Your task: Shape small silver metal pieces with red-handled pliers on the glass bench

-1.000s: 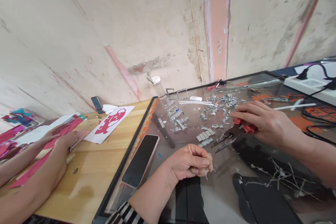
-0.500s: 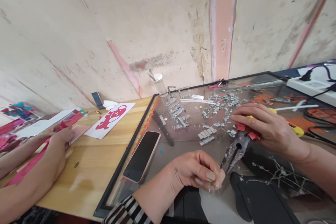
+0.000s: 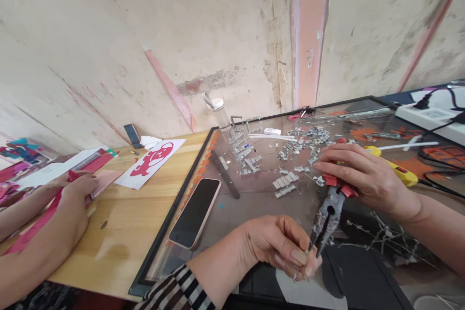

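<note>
My left hand pinches a small piece of thin wire between thumb and fingers; most of the piece is hidden by the fingertips. Wrapped round the red handles of a pair of pliers is my right hand. The pliers' long jaws point down at my left fingertips, slightly parted, and I cannot tell whether they touch the wire. Below my right wrist lies a tangle of twisted, twig-like wire. Small grey metal pieces lie in strips just beyond the pliers.
A phone lies left of my forearm on the glass tabletop. A clear jar, a yellow glue gun and a white power strip stand farther back. At left, another person's hands hold pink paper over a wooden table.
My left hand has shifted slightly down and right with the wire. The plier jaws now lie closer over its fingertips. The view has tilted a little.
</note>
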{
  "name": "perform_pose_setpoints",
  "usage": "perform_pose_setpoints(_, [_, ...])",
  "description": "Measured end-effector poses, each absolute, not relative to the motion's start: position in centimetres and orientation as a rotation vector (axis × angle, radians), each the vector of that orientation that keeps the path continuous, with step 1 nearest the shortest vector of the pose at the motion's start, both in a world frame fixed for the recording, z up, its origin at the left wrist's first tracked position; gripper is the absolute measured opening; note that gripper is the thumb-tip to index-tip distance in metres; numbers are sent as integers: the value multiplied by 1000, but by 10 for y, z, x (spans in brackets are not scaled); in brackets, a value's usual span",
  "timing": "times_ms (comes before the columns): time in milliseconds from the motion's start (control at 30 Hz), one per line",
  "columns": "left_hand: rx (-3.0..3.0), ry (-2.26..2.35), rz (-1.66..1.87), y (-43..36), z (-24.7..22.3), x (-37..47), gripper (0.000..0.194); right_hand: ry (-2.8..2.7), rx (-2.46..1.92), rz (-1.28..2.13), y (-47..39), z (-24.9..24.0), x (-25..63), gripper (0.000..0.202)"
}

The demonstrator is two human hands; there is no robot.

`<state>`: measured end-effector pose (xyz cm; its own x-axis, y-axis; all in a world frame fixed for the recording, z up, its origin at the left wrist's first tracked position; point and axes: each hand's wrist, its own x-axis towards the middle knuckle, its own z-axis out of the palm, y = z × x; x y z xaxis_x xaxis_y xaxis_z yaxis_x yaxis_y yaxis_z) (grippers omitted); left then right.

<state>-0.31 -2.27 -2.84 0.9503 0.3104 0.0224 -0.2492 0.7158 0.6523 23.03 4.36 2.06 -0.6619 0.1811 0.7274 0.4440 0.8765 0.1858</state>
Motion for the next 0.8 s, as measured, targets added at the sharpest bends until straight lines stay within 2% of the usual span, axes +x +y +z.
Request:
perform_pose_setpoints(200, [684,153,264,-23,-33,-3,17,-2319,-405,-484,43,21,229,30])
perform_pose_setpoints(800, [679,307,246,-19,-19,-4,13,-2395,-539,-414,45,21,236,34])
